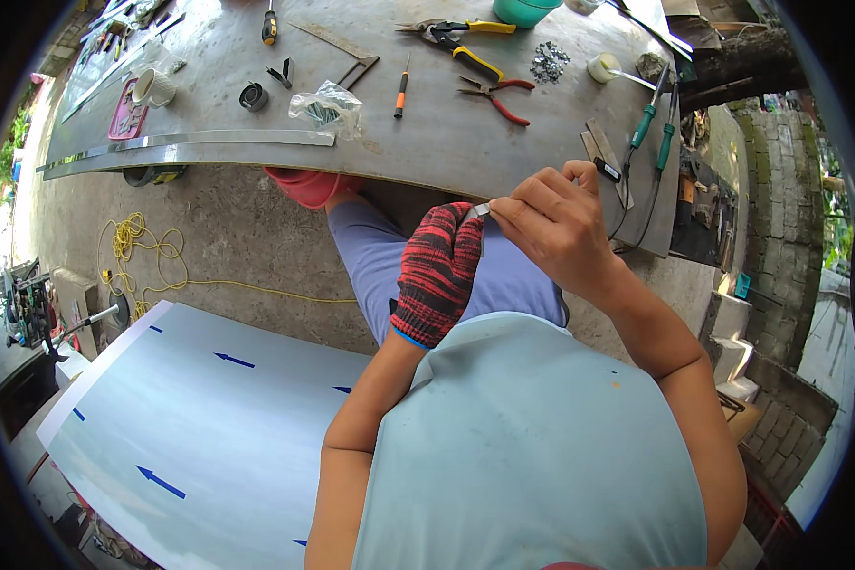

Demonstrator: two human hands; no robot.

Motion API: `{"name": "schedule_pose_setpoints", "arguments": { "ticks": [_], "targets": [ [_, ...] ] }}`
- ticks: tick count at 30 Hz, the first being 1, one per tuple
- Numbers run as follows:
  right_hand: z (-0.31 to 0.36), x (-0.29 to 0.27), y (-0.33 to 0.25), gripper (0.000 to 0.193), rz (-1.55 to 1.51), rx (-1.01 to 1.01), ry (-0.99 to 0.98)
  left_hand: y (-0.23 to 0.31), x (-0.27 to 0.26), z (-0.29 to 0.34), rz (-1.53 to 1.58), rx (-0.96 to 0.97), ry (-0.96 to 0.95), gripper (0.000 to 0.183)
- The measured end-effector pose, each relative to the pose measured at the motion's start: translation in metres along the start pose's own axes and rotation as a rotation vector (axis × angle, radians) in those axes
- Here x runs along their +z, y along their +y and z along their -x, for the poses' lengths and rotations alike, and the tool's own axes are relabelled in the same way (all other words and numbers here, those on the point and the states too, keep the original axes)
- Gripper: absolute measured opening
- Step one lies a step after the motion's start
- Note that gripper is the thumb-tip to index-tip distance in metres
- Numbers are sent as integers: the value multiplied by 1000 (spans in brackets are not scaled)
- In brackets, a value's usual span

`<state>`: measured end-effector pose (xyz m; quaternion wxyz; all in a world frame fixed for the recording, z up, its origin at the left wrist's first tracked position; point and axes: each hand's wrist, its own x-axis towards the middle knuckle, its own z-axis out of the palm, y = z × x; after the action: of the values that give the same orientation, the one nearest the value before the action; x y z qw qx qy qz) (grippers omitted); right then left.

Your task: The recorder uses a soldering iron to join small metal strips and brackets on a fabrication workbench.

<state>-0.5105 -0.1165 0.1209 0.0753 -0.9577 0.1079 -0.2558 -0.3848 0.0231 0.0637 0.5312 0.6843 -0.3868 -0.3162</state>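
My left hand, in a red and black knit glove, is closed on a small bent strip of shiny sheet metal above my lap. My bare right hand pinches the strip's far end between thumb and fingers. A small black piece shows beside the right hand; whether that hand holds it, I cannot tell. On the metal table in front lie red-handled pliers, yellow and black tin snips and a small orange and black screwdriver.
Two green-handled soldering irons with cords lie at the table's right. A long metal strip runs along its front edge, near a white cup. A large pale sheet with blue arrows is at left; yellow cord lies on the floor.
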Motion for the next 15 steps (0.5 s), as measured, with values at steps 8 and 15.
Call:
{"name": "schedule_pose_setpoints", "arguments": {
  "ticks": [8,15],
  "targets": [
    [2,-1,-5,20,-10,28,13,-2,10,8,-40,33,40,27],
    [2,-3,-11,20,-6,51,27,1,18,11,32,54,115,26]
  ]
}}
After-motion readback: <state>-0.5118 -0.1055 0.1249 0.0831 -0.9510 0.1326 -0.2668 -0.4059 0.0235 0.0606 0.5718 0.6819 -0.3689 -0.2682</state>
